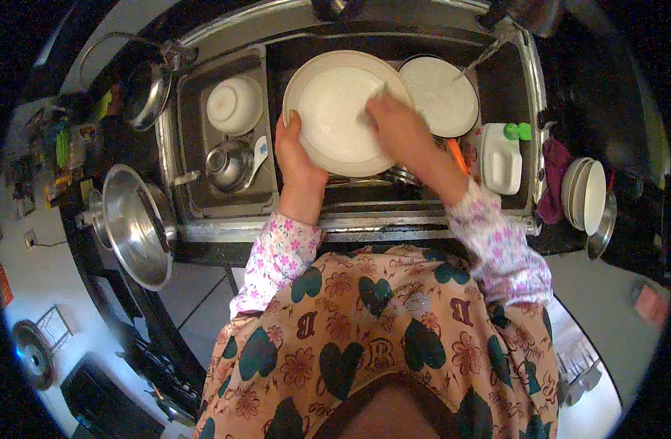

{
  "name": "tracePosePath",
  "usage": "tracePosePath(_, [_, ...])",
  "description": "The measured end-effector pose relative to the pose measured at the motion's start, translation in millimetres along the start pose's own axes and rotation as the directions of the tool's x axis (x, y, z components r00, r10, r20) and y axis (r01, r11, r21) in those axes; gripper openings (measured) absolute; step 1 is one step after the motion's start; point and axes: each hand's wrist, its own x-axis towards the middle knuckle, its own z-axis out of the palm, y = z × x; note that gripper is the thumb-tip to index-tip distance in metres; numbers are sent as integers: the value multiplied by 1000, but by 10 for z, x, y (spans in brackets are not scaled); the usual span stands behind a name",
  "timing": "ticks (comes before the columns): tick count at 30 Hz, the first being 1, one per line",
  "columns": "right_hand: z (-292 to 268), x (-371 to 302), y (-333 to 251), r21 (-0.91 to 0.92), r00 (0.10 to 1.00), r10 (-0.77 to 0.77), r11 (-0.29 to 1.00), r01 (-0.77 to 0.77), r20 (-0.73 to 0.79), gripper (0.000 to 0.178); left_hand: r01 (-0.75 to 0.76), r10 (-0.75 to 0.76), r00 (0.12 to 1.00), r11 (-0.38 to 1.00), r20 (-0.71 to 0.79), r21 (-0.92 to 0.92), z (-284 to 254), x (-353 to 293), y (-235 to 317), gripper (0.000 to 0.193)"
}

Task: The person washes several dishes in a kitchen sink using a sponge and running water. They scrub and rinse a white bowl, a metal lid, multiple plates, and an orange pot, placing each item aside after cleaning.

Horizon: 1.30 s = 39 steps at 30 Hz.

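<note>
My left hand (300,157) grips a large white plate (335,117) by its left rim, thumb on top and the other fingers underneath. The plate is tilted above the sink's right basin. Over the plate's right part is my right hand (401,132), blurred by motion, with its fingers curled against the surface. Something greyish shows at its fingertips, too smeared to name. Behind the right hand, a second white plate (441,95) with a dark rim lies in the basin under a thin stream of water (485,55).
The left basin holds a white bowl (235,105), a steel bowl (229,164) and a white spoon (259,155). A white bottle with a green cap (501,161) stands at the right. Stacked white bowls (584,196), a purple cloth (553,179) and a steel basin (136,227) flank the sink.
</note>
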Motion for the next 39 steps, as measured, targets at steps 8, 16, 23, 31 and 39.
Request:
tracePosePath(8, [45, 142, 21, -18, 988, -13, 1000, 10, -156, 19, 9, -7, 1000, 997, -22, 77, 47, -28, -33, 32])
tracePosePath(16, [180, 208, -457, -55, 952, -230, 973, 223, -203, 21, 121, -122, 993, 987, 5, 108, -19, 60, -111, 30])
tracePosePath(23, [-202, 247, 273, 121, 959, 256, 963, -241, -120, 22, -74, 58, 995, 978, 86, 194, 34, -92, 119, 41])
tracePosePath(31, [302, -506, -79, 884, 708, 539, -183, -429, 456, 43, -438, 405, 899, 836, 166, 332, 142, -148, -51, 42])
tracePosePath(39, [-1046, 123, 1126, 176, 929, 264, 959, -224, -258, 32, -134, -102, 882, 882, 459, 452, 782, 142, -21, 47])
